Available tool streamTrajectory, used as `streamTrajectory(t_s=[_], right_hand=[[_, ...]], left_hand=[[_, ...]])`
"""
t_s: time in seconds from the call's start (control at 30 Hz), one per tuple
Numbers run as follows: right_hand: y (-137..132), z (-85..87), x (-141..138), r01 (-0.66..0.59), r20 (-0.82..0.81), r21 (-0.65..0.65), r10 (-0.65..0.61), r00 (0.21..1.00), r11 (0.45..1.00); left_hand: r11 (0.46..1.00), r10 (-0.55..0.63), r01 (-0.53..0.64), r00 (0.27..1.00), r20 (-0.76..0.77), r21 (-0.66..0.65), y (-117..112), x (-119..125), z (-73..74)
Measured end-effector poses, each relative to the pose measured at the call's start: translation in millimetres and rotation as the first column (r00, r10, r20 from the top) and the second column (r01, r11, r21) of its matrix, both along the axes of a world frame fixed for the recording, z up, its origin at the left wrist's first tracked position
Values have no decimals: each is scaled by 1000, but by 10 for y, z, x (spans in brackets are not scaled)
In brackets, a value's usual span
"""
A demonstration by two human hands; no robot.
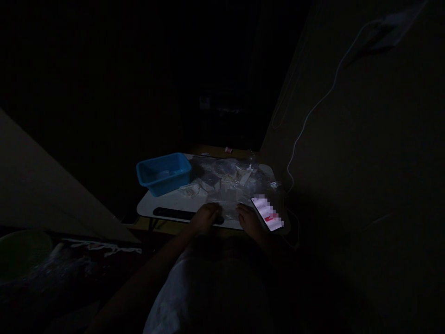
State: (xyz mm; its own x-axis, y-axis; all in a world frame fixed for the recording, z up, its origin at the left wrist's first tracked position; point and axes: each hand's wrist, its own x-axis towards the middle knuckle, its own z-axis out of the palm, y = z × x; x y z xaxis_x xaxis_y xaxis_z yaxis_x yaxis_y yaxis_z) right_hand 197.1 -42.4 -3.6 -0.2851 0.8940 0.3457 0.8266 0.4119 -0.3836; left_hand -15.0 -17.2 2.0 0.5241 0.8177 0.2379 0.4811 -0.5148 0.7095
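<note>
A clear plastic sheet or bag (229,209) lies crumpled over the small white table (156,202), its near part stretching between my two hands. At its near left side, my left hand (206,217) is closed with the fingertips on the plastic. My right hand (247,217) pinches the plastic at the right, close to a lit phone (268,214). Darkness hides the exact grip of both hands. Pale crumpled pieces (194,189) lie in or under the plastic farther back; their kind cannot be made out.
A blue plastic basin (167,185) stands on the table's left. A black slot (174,213) runs along the near edge. At right a white cable (306,118) hangs down the wall. A round green container (24,253) is at lower left. The room is very dark.
</note>
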Motion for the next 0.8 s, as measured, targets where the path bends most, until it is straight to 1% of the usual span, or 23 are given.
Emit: streamTrajectory(t_s=[0.03, 0.07, 0.13, 0.17, 0.2, 0.23, 0.27, 0.33, 0.4, 0.47, 0.53, 0.6, 0.7, 0.8], right_hand=[[1, -31, 10, -4, 1, 15, 4, 1000, 1000], [1, -52, 15, -7, -3, 27, 7, 1000, 1000], [2, -67, 17, 0, -19, 38, 1, 1000, 999], [5, -64, 15, 16, -32, 39, -15, 999, 999], [12, -56, 12, 37, -43, 40, -35, 998, 999], [25, -46, 11, 60, -48, 42, -58, 997, 997], [44, -36, 10, 85, -45, 48, -83, 996, 995], [105, -24, 11, 119, -16, 74, -118, 993, 990], [183, -24, 10, 114, 13, 103, -116, 993, 988], [254, -35, 4, 74, 21, 127, -77, 997, 989], [295, -51, -2, 35, 28, 137, -39, 999, 990], [302, -68, -5, 19, 48, 128, -25, 999, 992], [275, -88, 1, 27, 66, 102, -34, 997, 994], [252, -97, 9, 53, 51, 92, -58, 997, 994]], left_hand=[[999, 32, -29, 998, 61, -39, 38, -49, -37], [992, 109, -99, 985, 132, -83, 78, -93, -76], [949, 292, -249, 925, 241, -195, 162, -165, -144], [927, 364, -315, 890, 275, -206, 202, -191, -166], [919, 387, -343, 878, 281, -195, 239, -210, -175], [918, 394, -365, 882, 257, -156, 271, -222, -172], [925, 379, -368, 904, 199, -91, 296, -229, -158], [939, 338, -338, 941, 8, 66, 328, -225, -114], [940, 315, -280, 931, -184, 195, 338, -204, -74], [940, 298, -226, 910, -287, 256, 341, -178, -55], [936, 298, -208, 899, -322, 285, 348, -157, -53], [926, 323, -225, 888, -328, 302, 359, -149, -61], [915, 348, -248, 885, -310, 319, 376, -172, -85], [910, 335, -236, 903, -270, 341, 391, -223, -115]])
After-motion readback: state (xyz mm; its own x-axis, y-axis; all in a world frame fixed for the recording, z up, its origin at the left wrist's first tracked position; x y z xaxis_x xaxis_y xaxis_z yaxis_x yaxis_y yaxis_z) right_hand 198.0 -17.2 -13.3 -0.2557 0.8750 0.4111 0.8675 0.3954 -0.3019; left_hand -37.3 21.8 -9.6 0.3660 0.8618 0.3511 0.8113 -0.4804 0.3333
